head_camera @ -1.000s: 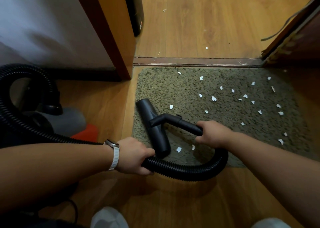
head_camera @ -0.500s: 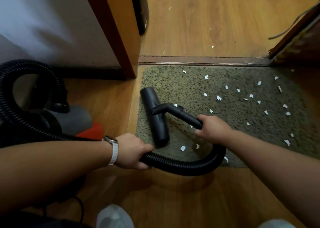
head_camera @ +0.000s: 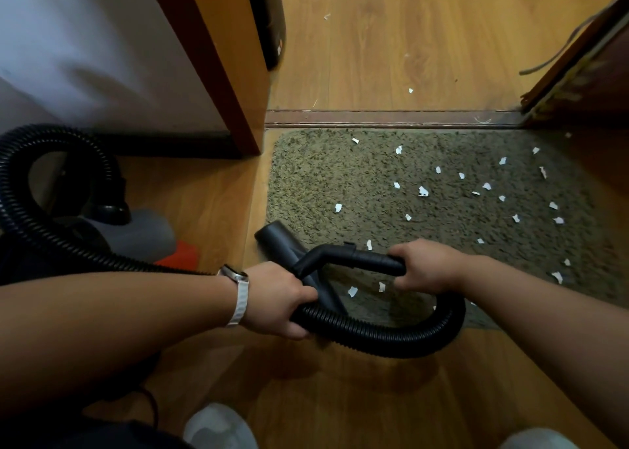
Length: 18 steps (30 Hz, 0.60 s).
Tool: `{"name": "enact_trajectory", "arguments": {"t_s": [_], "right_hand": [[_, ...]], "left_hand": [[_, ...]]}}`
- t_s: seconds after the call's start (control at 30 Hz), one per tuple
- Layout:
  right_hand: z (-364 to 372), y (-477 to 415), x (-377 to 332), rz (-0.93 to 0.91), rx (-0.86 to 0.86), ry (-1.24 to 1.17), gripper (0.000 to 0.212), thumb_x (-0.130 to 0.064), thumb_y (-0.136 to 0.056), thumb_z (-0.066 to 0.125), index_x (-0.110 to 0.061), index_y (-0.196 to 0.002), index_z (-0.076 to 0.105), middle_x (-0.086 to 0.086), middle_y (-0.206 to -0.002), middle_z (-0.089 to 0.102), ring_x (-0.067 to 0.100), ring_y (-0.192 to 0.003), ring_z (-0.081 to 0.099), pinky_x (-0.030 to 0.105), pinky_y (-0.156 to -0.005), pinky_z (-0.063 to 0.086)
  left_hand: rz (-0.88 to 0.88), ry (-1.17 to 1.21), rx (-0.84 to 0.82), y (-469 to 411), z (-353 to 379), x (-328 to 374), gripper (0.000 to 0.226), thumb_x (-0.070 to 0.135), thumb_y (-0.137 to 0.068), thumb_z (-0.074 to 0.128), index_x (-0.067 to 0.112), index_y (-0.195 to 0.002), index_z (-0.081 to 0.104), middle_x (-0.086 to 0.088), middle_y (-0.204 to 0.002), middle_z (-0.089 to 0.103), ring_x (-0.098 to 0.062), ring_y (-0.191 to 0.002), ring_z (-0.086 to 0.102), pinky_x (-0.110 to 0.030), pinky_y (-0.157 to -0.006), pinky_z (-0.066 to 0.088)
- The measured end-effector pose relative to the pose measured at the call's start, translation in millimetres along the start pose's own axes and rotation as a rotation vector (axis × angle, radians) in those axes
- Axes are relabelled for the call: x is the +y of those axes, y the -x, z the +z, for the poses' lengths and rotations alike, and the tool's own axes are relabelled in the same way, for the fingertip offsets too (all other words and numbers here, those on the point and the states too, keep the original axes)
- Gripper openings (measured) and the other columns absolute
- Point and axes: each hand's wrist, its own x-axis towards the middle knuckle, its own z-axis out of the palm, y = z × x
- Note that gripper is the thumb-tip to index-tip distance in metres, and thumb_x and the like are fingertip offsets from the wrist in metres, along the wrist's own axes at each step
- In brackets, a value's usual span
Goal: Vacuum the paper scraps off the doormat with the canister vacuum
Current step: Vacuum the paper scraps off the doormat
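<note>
A shaggy olive doormat (head_camera: 340, 176) lies before the doorway, strewn with several white paper scraps (head_camera: 423, 191). The black floor nozzle (head_camera: 282, 244) rests on the mat's near left corner. My right hand (head_camera: 425, 266) grips the black handle tube (head_camera: 367, 259) just behind the nozzle. My left hand (head_camera: 279, 298) grips the ribbed black hose (head_camera: 391, 336), which loops under my right wrist. The hose runs left and arches to the grey and red canister (head_camera: 146, 235) on the floor.
A wooden door frame (head_camera: 218, 57) stands left of the mat and a threshold strip (head_camera: 391, 119) crosses behind it. A dark door edge (head_camera: 578, 63) is at the right. Stray scraps (head_camera: 410, 90) lie on the wood floor beyond. White shoe tips (head_camera: 218, 428) show below.
The nozzle has been pulled back toward me along the mat's left edge, now at the near left corner. Both hands keep their grips.
</note>
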Motion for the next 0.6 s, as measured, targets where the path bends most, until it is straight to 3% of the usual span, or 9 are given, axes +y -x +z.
{"name": "enact_trajectory", "arguments": {"t_s": [0.23,0.4,0.6], "right_hand": [[-5.4,3.9,16.9,0.083,0.09,-0.065,0.018,-0.036,-0.078,0.068,-0.03,-0.079,0.05,-0.008,-0.072,0.056,0.017,-0.072,0.057,0.028,-0.059,0.037],[-10.4,5.9,27.9,0.189,0.159,-0.129,0.025,-0.036,-0.078,0.068,-0.03,-0.071,0.046,-0.009,-0.071,0.055,0.009,-0.063,0.051,0.027,-0.054,0.035],[-2.3,3.9,14.5,0.081,0.06,-0.043,0.019,-0.036,-0.078,0.067,-0.026,-0.079,0.051,-0.006,-0.073,0.057,0.014,-0.069,0.056,0.028,-0.057,0.037]], "left_hand": [[-0.023,-0.008,0.016,-5.0,-3.8,-1.8,0.044,0.065,-0.088,0.049,0.027,-0.107,0.054,0.004,-0.09,0.065,-0.019,-0.079,0.063,-0.028,-0.064,0.042],[-0.032,-0.013,0.046,-8.4,-6.8,-3.1,0.043,0.068,-0.086,0.047,0.028,-0.102,0.053,0.005,-0.086,0.065,-0.018,-0.074,0.062,-0.031,-0.065,0.049],[-0.007,-0.006,0.009,-6.4,-3.1,-2.6,0.045,0.068,-0.086,0.047,0.027,-0.104,0.053,0.004,-0.086,0.065,-0.018,-0.075,0.063,-0.033,-0.069,0.052]]}}
